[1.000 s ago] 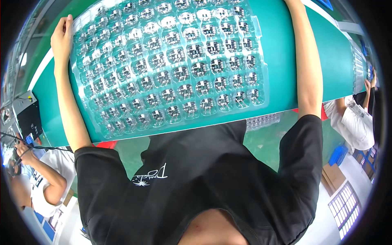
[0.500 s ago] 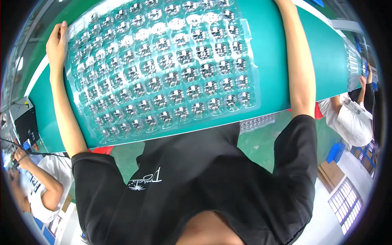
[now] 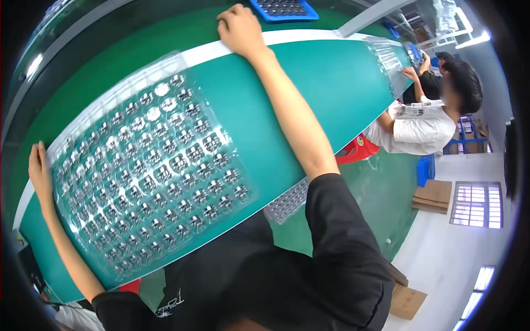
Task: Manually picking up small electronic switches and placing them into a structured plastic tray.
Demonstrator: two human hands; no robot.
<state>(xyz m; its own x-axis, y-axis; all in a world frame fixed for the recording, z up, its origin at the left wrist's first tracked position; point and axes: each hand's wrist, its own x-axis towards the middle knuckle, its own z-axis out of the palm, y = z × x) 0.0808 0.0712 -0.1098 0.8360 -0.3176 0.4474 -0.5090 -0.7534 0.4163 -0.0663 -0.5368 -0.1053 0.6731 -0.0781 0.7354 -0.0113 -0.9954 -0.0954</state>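
A large clear plastic blister tray [image 3: 243,165] lies on the green work surface [image 3: 309,71]. Rows of small dark and silvery round parts [image 3: 179,163] fill its pockets. My left hand [image 3: 38,168] is at the tray's left edge, fingers stretched and slightly apart; whether it touches the rim I cannot tell. Away to the right of the tray, my right hand [image 3: 241,30] reaches over the white far border, fingers loosely bent, nothing visible in it. Its nearest neighbour is a blue tray [image 3: 287,16] of dark parts beyond the border.
A grey metal post [image 3: 370,17] rises at the far border. Farther right, clear trays [image 3: 389,60] lie near a co-worker in a white shirt [image 3: 425,129]. A red stool [image 3: 356,150] and another parts tray [image 3: 288,201] are below the near edge.
The view has swung to the right, so the parts tray sits lower left in it. My right hand, previously out of the picture, now shows at the far border. My left hand stays by the tray's edge.
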